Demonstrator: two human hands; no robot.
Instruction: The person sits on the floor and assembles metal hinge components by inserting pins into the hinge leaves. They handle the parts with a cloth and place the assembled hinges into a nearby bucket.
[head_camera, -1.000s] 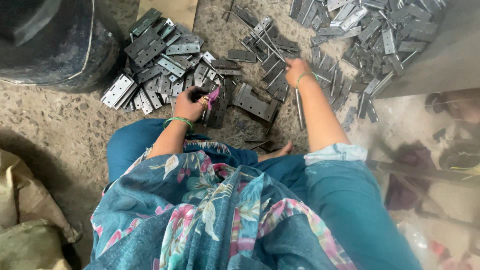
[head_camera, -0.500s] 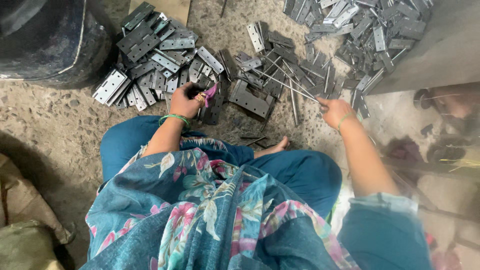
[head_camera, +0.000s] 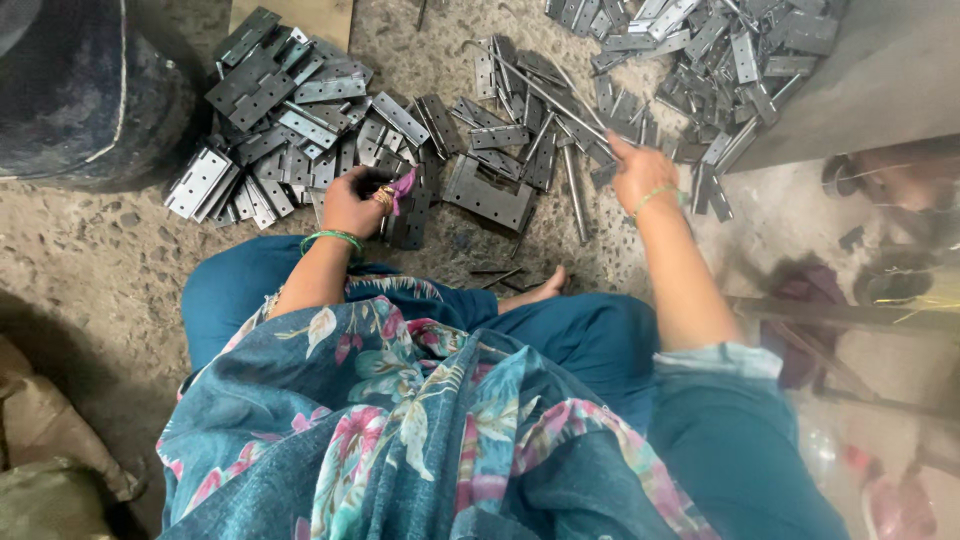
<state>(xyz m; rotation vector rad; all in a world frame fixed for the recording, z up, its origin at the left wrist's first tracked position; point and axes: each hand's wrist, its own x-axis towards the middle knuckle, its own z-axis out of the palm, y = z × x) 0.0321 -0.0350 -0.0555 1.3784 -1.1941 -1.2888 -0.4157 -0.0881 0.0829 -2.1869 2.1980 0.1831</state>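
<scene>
left hand (head_camera: 355, 205): curling shut around a dark hinge plate (head_camera: 408, 215)
right hand (head_camera: 640, 172): pinching a thin metal rod (head_camera: 545, 95) over scattered hinges (head_camera: 300, 120)

A person sits on a rough concrete floor (head_camera: 80, 270), seen from above. Far left stands a large dark round drum (head_camera: 80, 90). Just right of it lies a heap of flat grey metal hinge plates (head_camera: 280, 120). The left hand (head_camera: 355, 205) rests on this heap's near edge. Further right lies a second scatter of hinge plates (head_camera: 520, 140) with a thin metal rod (head_camera: 540, 90) across it. The right hand (head_camera: 640, 170) touches that scatter's right edge. A third pile of hinge plates (head_camera: 720, 50) lies far right, against a grey slab (head_camera: 880, 70). A bare foot (head_camera: 535, 292) lies near, between both arms.
</scene>
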